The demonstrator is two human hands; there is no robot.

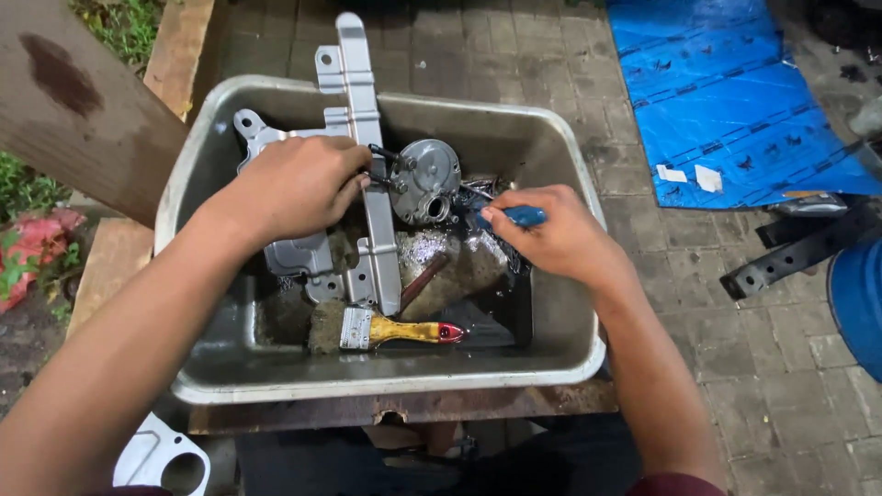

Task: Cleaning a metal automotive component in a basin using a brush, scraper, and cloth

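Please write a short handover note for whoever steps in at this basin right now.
Left hand: gripping the long silver bracket by the round metal housing.
Right hand: closed on a blue-handled tool, its tip toward the housing.
Both parts sit in the grey basin, over dark liquid.
A yellow-handled paintbrush lies wet on the basin floor.
Done: parts are in the basin and look wetted.
Left: housing remains on the bracket; how clean it is cannot be told.

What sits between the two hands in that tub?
In the head view, a round grey metal part lies between the left hand and the right hand, beside a long metal bracket.
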